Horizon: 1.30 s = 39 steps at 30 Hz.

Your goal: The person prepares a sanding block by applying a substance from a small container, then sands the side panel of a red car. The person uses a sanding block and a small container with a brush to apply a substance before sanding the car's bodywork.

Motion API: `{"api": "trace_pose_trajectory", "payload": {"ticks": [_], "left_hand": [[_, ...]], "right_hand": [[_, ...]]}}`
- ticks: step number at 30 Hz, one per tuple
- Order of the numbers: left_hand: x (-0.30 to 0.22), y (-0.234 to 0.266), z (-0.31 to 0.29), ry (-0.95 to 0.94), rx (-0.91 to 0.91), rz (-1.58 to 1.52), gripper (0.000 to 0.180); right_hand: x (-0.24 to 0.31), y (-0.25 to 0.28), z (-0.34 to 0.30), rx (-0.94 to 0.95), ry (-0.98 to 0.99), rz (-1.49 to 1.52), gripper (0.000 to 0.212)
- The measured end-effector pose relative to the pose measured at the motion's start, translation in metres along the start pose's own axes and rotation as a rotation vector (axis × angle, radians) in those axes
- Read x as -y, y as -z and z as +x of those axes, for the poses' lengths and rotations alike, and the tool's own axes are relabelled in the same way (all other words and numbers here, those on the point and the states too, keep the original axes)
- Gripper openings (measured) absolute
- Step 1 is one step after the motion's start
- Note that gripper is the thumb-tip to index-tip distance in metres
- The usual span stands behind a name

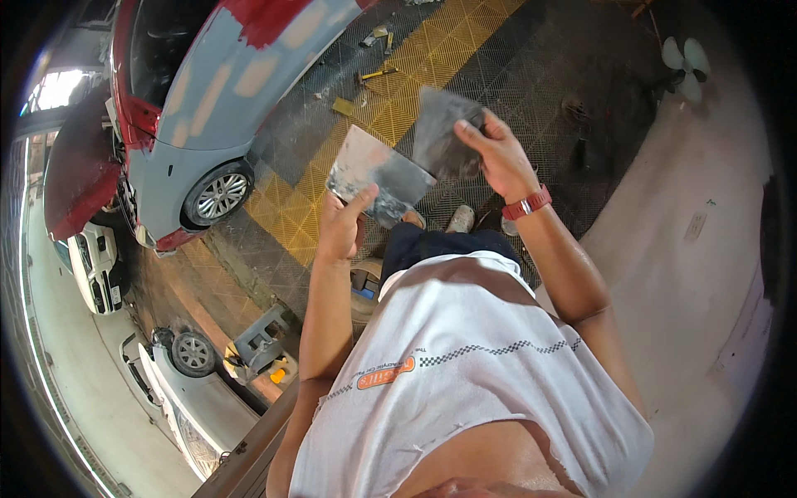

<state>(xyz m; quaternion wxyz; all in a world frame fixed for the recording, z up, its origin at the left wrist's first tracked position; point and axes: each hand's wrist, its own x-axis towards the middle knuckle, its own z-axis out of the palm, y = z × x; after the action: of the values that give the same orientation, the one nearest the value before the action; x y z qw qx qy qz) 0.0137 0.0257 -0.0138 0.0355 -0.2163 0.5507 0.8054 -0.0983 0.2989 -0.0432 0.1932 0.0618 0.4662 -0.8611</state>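
My left hand (pixel 342 222) pinches the lower left corner of a flat, stiff-looking sheet (pixel 365 162), thumb on top. Pale pinkish and whitish smears cover much of its grey face. To its right, my right hand (pixel 501 153) grips a dark grey sheet (pixel 440 124) by its right side, the thumb lying across the face and the fingers behind. Both sheets are held up in front of my waist, their near edges close together. Whether they touch, I cannot tell. A red watch (pixel 527 202) is on my right wrist.
A red car with grey primer and beige patches (pixel 224 91) stands at the upper left. A hammer (pixel 378 75) and small scraps lie on the black and yellow floor tiles (pixel 290 212). White cars (pixel 187 398) are at the left, a fan (pixel 687 62) at the upper right.
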Motion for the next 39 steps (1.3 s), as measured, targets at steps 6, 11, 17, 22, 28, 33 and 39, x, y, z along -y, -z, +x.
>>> {"api": "trace_pose_trajectory", "payload": {"ticks": [6, 11, 17, 22, 28, 33, 39], "left_hand": [[-0.013, -0.007, 0.014, -0.461, -0.178, 0.281, 0.03], [-0.012, -0.001, 0.004, -0.489, -0.088, 0.661, 0.026], [-0.02, -0.029, -0.014, -0.384, -0.126, 0.653, 0.037], [-0.023, -0.013, -0.003, -0.142, 0.134, 0.355, 0.062], [-0.024, 0.015, 0.028, -0.098, 0.221, 0.366, 0.066], [-0.075, 0.055, 0.092, -0.298, 0.042, 0.203, 0.085], [-0.064, 0.064, 0.102, -0.001, 0.481, 0.508, 0.027]], "right_hand": [[0.008, -0.009, -0.041, 0.427, 0.061, -1.222, 0.043], [0.014, -0.086, -0.075, 0.116, 0.917, -1.19, 0.067], [-0.069, -0.004, -0.025, 0.042, 0.31, -1.314, 0.06], [-0.07, 0.024, -0.019, -0.054, 0.337, -0.85, 0.025], [-0.048, -0.04, -0.054, 0.082, -0.018, -0.734, 0.036], [-0.053, -0.058, -0.083, -0.145, 0.253, -0.59, 0.036], [-0.064, -0.113, -0.101, -0.208, 0.046, -0.408, 0.027]]}}
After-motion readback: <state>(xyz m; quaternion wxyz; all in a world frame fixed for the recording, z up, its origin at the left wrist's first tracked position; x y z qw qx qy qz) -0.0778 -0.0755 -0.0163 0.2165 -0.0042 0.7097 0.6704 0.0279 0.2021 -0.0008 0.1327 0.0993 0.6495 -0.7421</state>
